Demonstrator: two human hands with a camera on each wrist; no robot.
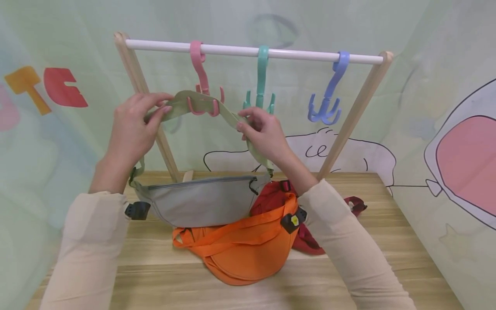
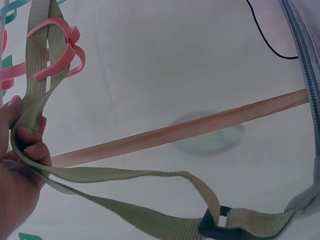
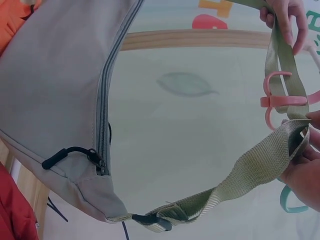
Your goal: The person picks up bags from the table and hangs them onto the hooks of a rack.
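A grey waist bag hangs by its sage-green strap, which lies over the prongs of the pink hook. Left of that hook, my left hand pinches the strap between thumb and fingers. On the other side my right hand pinches the strap too. The left wrist view shows the strap passing behind two pink prongs, with a dark buckle lower down. The bag's zipper appears closed in the right wrist view, its black pull at the lower end.
A white rail on wooden posts also carries a green hook and a blue hook. On the wooden table lie an orange waist bag and a red bag, partly beneath the grey one.
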